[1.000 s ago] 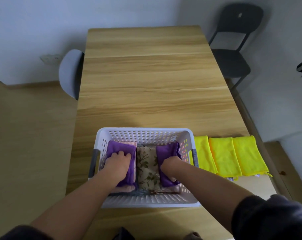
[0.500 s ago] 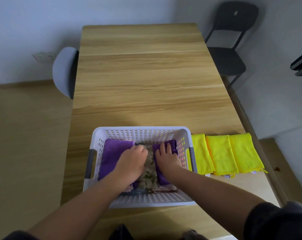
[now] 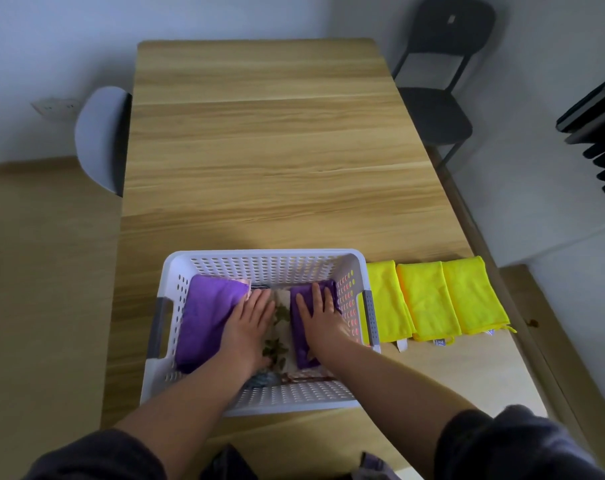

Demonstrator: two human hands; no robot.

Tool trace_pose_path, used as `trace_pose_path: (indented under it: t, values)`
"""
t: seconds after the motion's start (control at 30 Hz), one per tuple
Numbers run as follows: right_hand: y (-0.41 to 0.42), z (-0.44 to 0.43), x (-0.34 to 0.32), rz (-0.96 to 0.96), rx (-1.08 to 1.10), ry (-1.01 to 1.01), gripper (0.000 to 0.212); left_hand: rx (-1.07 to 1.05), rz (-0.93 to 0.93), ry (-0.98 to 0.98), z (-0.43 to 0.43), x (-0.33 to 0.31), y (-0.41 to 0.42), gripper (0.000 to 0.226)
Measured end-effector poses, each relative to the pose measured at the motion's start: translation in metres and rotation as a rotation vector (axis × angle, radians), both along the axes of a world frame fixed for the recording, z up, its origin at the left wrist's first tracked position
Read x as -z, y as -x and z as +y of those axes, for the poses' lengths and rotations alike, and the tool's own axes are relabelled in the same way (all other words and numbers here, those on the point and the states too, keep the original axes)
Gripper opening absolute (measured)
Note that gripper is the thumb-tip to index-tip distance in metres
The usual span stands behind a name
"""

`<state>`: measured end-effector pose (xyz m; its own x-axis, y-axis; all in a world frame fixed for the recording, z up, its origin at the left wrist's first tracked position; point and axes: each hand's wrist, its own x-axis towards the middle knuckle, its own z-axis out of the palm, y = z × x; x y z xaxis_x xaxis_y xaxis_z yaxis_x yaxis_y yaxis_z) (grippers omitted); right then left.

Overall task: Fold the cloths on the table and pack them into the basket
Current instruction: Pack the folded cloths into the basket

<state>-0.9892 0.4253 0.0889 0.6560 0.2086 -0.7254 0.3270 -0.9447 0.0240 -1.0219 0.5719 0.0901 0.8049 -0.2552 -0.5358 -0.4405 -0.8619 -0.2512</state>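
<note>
A white perforated basket [image 3: 266, 268] stands at the near edge of the wooden table [image 3: 269, 161]. Inside lie a folded purple cloth [image 3: 204, 317] at the left, a floral cloth [image 3: 281, 336] in the middle and a second purple cloth [image 3: 302, 344] at the right. My left hand [image 3: 249, 327] lies flat with straight fingers on the floral cloth, beside the left purple cloth. My right hand [image 3: 320, 315] presses flat on the right purple cloth. Three folded yellow cloths [image 3: 429, 299] lie side by side on the table, right of the basket.
A grey chair [image 3: 100, 140] stands at the table's left side and a black chair [image 3: 439, 84] at the far right. A dark object [image 3: 595, 133] sticks in from the right edge. Bare wood stretches beyond the basket.
My left hand has shifted from the left purple cloth to the middle floral cloth. Both hands went from curled to flat, and the right one now presses the right purple cloth.
</note>
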Motion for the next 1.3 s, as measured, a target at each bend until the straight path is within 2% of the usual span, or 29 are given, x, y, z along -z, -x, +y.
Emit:
trace_pose_path:
  t: [0.1, 0.17, 0.2, 0.27, 0.33, 0.47, 0.53, 0.67, 0.77, 0.83, 0.93, 0.97, 1.03, 1.1, 1.2, 1.3]
  values:
    - [-0.001, 0.002, -0.010, 0.007, -0.023, 0.005, 0.111, -0.010, -0.008, 0.028, -0.008, -0.009, 0.003, 0.099]
    - [-0.003, 0.001, -0.022, 0.001, -0.089, 0.019, 0.103, 0.010, -0.050, 0.150, -0.011, -0.016, 0.000, 0.094]
    - [-0.005, -0.001, -0.029, -0.014, -0.166, 0.064, 0.094, 0.053, -0.088, 0.239, -0.011, -0.020, -0.002, 0.085]
    - [-0.006, -0.007, -0.038, -0.085, -0.350, 0.180, 0.073, 0.263, -0.127, 0.357, -0.012, -0.023, -0.005, 0.051]
    - [-0.006, -0.014, -0.043, -0.120, -0.488, 0.279, 0.061, 0.456, -0.080, 0.408, -0.015, -0.019, -0.006, 0.036]
    - [-0.010, -0.020, -0.040, -0.059, -0.617, 0.472, 0.068, 0.583, -0.058, 0.391, -0.033, -0.003, -0.001, 0.042]
    - [-0.010, -0.021, -0.034, -0.033, -0.608, 0.479, 0.068, 0.586, -0.072, 0.419, -0.042, 0.007, 0.001, 0.042]
    - [-0.008, -0.023, -0.034, -0.061, -0.669, 0.464, 0.069, 0.611, -0.079, 0.386, -0.035, 0.004, -0.004, 0.020]
    - [-0.002, -0.024, -0.033, -0.052, -0.718, 0.473, 0.077, 0.693, -0.063, 0.372, -0.024, 0.004, -0.011, 0.023]
    - [0.002, -0.025, -0.031, -0.042, -0.631, 0.399, 0.076, 0.703, -0.009, 0.344, -0.024, 0.007, -0.013, 0.031]
    - [0.010, -0.023, -0.041, -0.011, -0.432, 0.195, 0.067, 0.645, 0.109, 0.316, -0.032, 0.007, -0.015, 0.052]
    - [0.010, -0.024, -0.042, -0.029, -0.458, 0.205, 0.067, 0.611, 0.123, 0.319, -0.033, 0.004, -0.015, 0.053]
    - [0.007, -0.026, -0.047, -0.092, -0.636, 0.374, 0.067, 0.518, 0.131, 0.373, -0.032, -0.007, -0.018, 0.046]
    - [0.008, -0.028, -0.054, -0.097, -0.702, 0.435, 0.064, 0.345, 0.170, 0.514, -0.025, -0.020, -0.024, 0.032]
    - [0.015, -0.043, -0.087, -0.263, -0.678, 0.192, 0.058, -0.008, 0.122, 0.769, -0.019, -0.043, -0.030, 0.022]
    - [0.021, -0.073, -0.111, -0.612, -0.502, -0.301, 0.046, -0.210, -0.086, 0.962, -0.035, -0.076, -0.035, 0.013]
